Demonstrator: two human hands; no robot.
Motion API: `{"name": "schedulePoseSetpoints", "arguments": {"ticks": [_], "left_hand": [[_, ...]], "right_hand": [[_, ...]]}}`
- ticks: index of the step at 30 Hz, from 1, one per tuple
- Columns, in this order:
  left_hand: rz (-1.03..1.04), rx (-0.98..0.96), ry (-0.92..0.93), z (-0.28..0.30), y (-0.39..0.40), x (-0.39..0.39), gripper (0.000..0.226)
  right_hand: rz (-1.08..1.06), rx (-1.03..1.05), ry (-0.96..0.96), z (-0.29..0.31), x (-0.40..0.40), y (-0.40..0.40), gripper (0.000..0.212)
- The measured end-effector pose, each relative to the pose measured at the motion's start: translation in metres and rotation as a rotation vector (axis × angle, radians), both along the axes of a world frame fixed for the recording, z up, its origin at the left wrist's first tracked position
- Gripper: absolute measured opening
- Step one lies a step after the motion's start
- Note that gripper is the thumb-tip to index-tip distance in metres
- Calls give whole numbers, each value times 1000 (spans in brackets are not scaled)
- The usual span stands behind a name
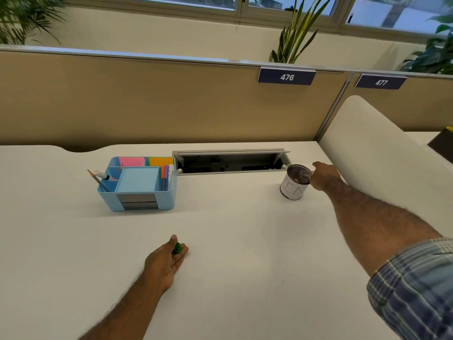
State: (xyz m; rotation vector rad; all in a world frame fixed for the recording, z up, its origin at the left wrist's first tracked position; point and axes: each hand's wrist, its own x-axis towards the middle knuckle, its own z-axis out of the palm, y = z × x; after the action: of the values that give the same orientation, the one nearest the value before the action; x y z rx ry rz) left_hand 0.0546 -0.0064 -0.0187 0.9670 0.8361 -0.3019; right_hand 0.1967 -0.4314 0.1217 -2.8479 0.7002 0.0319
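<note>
Far right on the desk [232, 278], our right hand [323, 176] pinches a clear item [305, 173] over the white tin [293, 190]; bumping its rim could tip it. Nearer us, our left hand [163, 263] loosely pinches a small green piece [177, 248], which might slip.

desk: white desk [232, 241] | back left: blue organizer [169, 198] | back right: white tin [291, 190] | well apart
</note>
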Motion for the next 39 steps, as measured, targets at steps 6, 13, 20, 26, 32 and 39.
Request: {"name": "schedulePoseSetpoints", "arguments": {"ticks": [6,13,20,26,32,39], "left_hand": [[7,4,-8,2,-2,0,19],[-27,26,-39,8,-6,0,19],[-82,90,-143,16,-12,-6,31],[-113,110,-199,25,-21,-9,31],[-172,117,-244,22,-20,-15,28],[-181,104,-271,21,-18,-18,24]], "right_hand": [[-81,174,-154,-7,3,-3,47],[-153,621,-458,-12,-24,48,29],[-157,1498,-250,-29,-80,122,11],[-179,1704,55,-66,-135,183,16],[-179,1656,281,-94,-185,233,17],[-129,1591,321,-96,-198,257,24]]}}
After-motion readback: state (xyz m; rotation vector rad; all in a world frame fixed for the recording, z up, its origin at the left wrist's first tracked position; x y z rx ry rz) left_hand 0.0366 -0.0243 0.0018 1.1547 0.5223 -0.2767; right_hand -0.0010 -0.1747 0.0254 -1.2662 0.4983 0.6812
